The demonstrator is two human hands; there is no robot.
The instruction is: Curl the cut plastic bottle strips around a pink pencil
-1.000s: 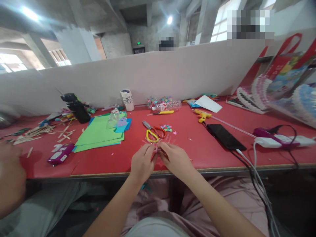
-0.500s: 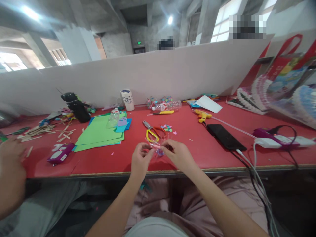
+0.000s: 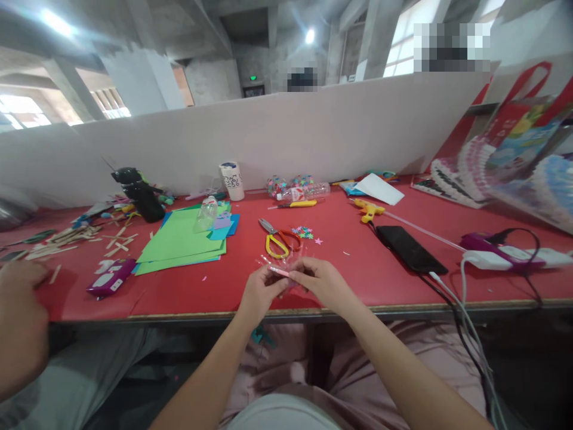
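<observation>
Near the table's front edge, my left hand (image 3: 263, 291) and my right hand (image 3: 319, 279) meet with fingers closed. Between them runs a short pink strip (image 3: 279, 272), its ends pinched by the fingertips. Around and behind the fingers spreads a clear plastic piece (image 3: 293, 261) with thin splayed strips, partly hidden by the hands. Just beyond lie scissors with one yellow and one red handle (image 3: 277, 246), blades pointing away. Small coloured paper stars (image 3: 304, 233) are scattered to their right.
Green paper sheets (image 3: 174, 242) lie left, under a cut clear bottle (image 3: 206, 215). A yellow glue gun (image 3: 369, 210), black phone (image 3: 409, 248) and cables are right. A white partition (image 3: 268, 137) stands behind. Another person's hand (image 3: 22, 298) is far left.
My hands have shifted slightly, and the pink strip now tilts down to the right and shows more plainly. The other person's hand at the left has moved a little.
</observation>
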